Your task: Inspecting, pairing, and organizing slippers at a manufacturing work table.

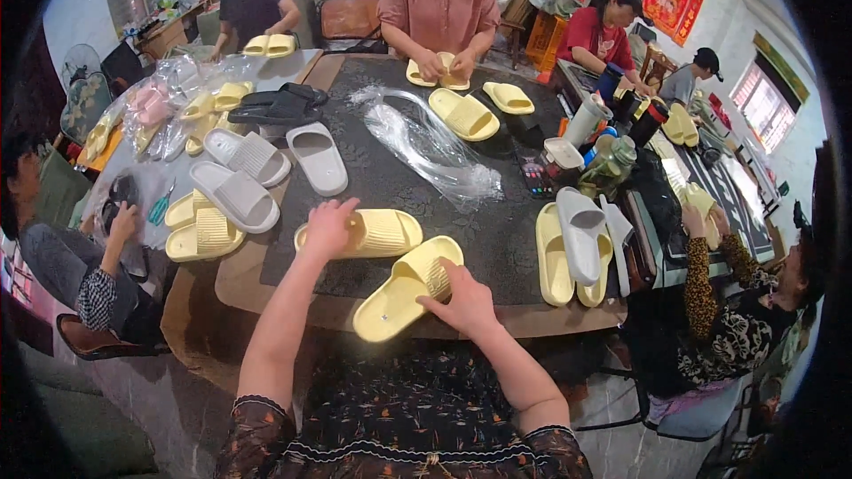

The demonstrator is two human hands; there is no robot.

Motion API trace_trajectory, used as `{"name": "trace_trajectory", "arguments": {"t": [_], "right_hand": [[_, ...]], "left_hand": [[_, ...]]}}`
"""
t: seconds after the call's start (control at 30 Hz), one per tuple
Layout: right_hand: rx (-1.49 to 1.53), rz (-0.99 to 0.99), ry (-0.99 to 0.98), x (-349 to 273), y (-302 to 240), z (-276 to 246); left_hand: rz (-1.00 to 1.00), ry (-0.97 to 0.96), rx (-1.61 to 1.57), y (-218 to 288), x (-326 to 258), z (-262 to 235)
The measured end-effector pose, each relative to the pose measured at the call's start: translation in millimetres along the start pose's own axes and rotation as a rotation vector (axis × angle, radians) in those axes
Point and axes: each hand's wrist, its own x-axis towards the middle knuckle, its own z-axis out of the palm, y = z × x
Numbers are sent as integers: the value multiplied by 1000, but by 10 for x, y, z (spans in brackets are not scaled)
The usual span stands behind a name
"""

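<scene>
The person is handling two yellow slippers at the near side of the desk
Grey slippers are lying at left; the left hand is resting over the farther slipper, its grip I cannot tell; the right hand is grasping the nearer slipper by its strap; at right, one grey slipper is lying over a yellow pair

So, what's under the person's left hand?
A yellow slipper, showing out to the right of the left hand. Whatever lies directly beneath the palm is covered.
</scene>
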Motion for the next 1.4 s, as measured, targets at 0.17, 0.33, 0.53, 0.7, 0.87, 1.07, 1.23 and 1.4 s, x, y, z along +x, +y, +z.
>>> {"name": "trace_trajectory", "arguments": {"t": [0.17, 0.33, 0.53, 0.7, 0.87, 1.07, 1.23, 1.4], "right_hand": [[94, -35, 76, 126, 207, 41], [137, -28, 34, 93, 321, -6], [146, -45, 15, 101, 339, -37], [143, -46, 15, 148, 357, -66], [203, -33, -2, 170, 378, -112], [430, -30, 1, 238, 481, -127], [514, -56, 273, 613, 426, 44], [610, -2, 336, 1019, 211, 281]], "left_hand": [[-70, -91, -120, 318, -453, -40], [-2, -117, -180, 554, -833, -200], [-24, -147, -167, 579, -572, -493], [228, 86, -193, 728, -101, -144], [155, -94, -22, 931, 288, 295], [46, 0, -406, 921, 284, 517], [-129, 96, -963, 958, 156, 586], [-146, 125, -960, 1019, 40, 491]]}}
